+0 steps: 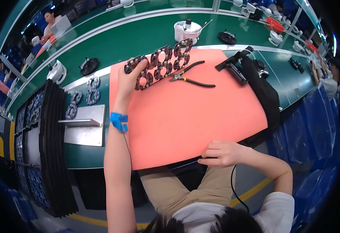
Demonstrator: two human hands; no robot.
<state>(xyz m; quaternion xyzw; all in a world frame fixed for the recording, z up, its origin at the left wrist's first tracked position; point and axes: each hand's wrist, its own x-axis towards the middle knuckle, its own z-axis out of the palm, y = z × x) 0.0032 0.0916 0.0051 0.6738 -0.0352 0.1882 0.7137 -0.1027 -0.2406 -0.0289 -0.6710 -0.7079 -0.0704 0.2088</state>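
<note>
Two hands engaged: left hand (pixel 128 79) grips the panel (pixel 160 64) end over the mat (pixel 185 112); right hand (pixel 221 153) curls closed at the mat edge. Support the panel's far end, clear of the pliers (pixel 191 77).

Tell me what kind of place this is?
Likely an electronics assembly line: long green benches, a left hand holding a circuit panel of figure-eight boards, pliers on a pink mat, stacked black trays.

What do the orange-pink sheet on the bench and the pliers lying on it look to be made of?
The sheet looks like a soft rubber or foam mat: matte, salmon-coloured, flat, with no glare. The pliers appear to be metal at the jaws, with dark handles, probably plastic or rubber coated; too small to be sure.
</note>
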